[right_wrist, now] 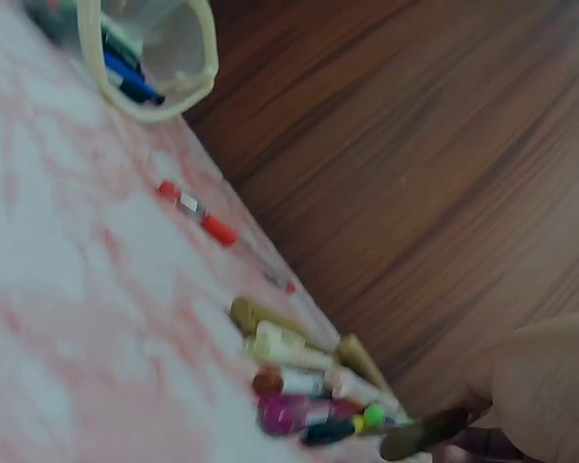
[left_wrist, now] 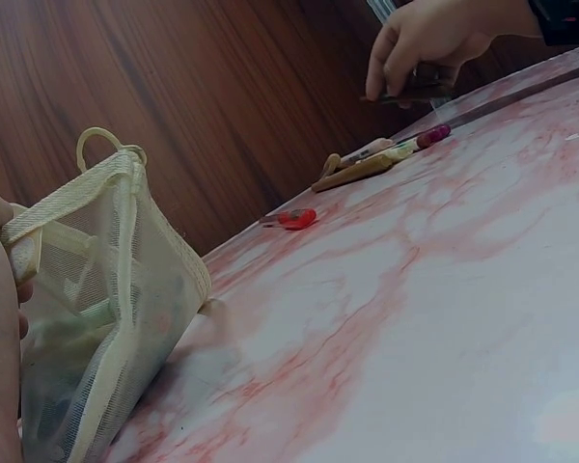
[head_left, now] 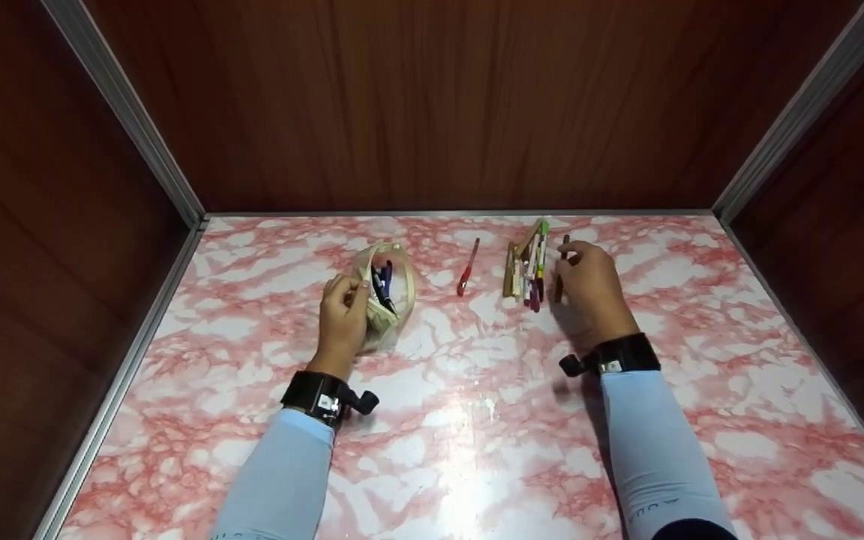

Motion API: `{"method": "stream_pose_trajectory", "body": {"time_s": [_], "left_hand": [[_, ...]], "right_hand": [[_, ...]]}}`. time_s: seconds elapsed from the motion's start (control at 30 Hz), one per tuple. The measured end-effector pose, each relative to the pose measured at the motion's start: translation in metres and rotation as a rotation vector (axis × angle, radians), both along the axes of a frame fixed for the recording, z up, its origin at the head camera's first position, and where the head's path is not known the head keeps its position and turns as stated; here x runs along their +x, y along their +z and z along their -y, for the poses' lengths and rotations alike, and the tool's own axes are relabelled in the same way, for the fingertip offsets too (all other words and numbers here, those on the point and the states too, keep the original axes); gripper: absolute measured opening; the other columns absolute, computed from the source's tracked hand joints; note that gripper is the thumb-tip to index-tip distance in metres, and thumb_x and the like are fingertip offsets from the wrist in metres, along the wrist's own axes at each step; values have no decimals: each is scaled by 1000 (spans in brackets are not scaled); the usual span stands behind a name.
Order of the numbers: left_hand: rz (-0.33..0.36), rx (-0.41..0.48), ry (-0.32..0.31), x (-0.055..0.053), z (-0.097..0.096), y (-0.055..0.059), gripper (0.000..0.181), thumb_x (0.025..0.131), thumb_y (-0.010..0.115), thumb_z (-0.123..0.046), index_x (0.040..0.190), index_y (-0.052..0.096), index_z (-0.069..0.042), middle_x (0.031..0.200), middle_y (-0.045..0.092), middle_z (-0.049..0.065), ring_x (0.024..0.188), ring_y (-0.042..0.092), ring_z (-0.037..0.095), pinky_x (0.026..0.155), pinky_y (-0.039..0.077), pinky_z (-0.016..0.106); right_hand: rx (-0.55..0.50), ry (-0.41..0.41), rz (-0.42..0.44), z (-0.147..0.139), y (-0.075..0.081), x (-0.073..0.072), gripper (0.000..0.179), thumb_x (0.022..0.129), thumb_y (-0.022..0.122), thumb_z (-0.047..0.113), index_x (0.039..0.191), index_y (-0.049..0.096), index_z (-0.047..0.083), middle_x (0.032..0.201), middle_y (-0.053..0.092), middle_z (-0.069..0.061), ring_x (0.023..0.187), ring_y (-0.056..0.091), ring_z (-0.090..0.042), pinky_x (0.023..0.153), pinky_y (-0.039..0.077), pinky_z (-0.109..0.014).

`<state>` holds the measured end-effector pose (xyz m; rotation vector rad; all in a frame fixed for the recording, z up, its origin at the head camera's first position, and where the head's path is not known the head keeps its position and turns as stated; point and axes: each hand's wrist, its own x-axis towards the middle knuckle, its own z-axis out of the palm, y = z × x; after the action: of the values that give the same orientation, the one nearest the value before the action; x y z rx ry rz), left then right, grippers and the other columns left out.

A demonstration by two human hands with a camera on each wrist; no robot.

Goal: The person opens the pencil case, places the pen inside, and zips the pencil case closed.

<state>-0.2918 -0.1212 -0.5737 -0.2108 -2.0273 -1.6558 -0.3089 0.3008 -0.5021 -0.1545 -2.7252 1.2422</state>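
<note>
A cream-trimmed mesh pouch [head_left: 406, 279] stands with its mouth open, several dark and blue pens [head_left: 382, 283] inside it. My left hand [head_left: 343, 311] grips the pouch's near left rim, thumb and fingers on the trim. To the right, my right hand [head_left: 591, 281] pinches a dark brown pen [right_wrist: 423, 434] between thumb and fingers, just beside a bunch of pens [head_left: 528, 270]. That bunch holds brown, cream, purple and green-ended pens lying close together. Between pouch and bunch lies a red pen [head_left: 467, 270], apart from both hands.
The pink-and-white marbled table [head_left: 447, 435] meets a dark wooden back panel [head_left: 447, 105] right behind the pens. Similar panels with grey metal edging [head_left: 128, 105] rise on the left and right sides.
</note>
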Motion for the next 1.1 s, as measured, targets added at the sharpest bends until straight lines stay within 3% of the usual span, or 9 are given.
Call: {"method": "stream_pose_trajectory", "body": {"time_s": [0.17, 0.33, 0.5, 0.67, 0.87, 1.1], "left_hand": [[9, -21, 4, -1, 1, -2, 22, 109, 70, -8, 89, 68, 0, 96, 64, 10, 96, 54, 13, 86, 46, 23], [15, -16, 4, -2, 0, -2, 21, 109, 70, -8, 90, 69, 1, 97, 62, 11, 96, 54, 14, 85, 47, 23], [23, -6, -5, -2, 1, -2, 20, 109, 71, -7, 91, 69, 2, 100, 64, 13, 98, 56, 15, 87, 49, 23], [28, -20, -2, -2, 3, -1, 20, 109, 71, -8, 91, 69, 0, 100, 64, 12, 99, 56, 15, 87, 49, 23], [27, -22, 1, -2, 3, 2, 19, 109, 71, -8, 91, 69, 1, 100, 63, 12, 97, 56, 14, 86, 49, 23], [24, 9, -3, -2, 1, -1, 19, 108, 72, -6, 90, 71, 0, 97, 63, 11, 96, 54, 14, 85, 47, 22]], "right_hand": [[-30, 2, -89, 12, 12, -2, 40, 108, 63, 12, 146, 72, 2, 121, 76, -27, 95, 72, -28, 72, 53, -20], [-125, 9, -143, 27, 22, -1, 37, 108, 68, 11, 143, 73, 1, 121, 78, -28, 96, 76, -27, 72, 55, -16], [-225, 31, -178, 44, 27, -2, 34, 108, 72, 11, 141, 72, 1, 119, 78, -26, 90, 75, -15, 74, 59, -18], [-322, 68, -210, 73, 26, -5, 31, 106, 76, 8, 136, 72, 0, 112, 79, -24, 83, 76, -14, 72, 63, -22], [-351, 134, -229, 125, 20, -11, 31, 102, 76, -2, 133, 72, -2, 108, 81, -24, 79, 76, -11, 74, 65, -23], [-281, 221, -206, 182, 4, -14, 32, 100, 78, -3, 131, 72, -1, 107, 82, -22, 89, 81, -30, 75, 64, -26]]}}
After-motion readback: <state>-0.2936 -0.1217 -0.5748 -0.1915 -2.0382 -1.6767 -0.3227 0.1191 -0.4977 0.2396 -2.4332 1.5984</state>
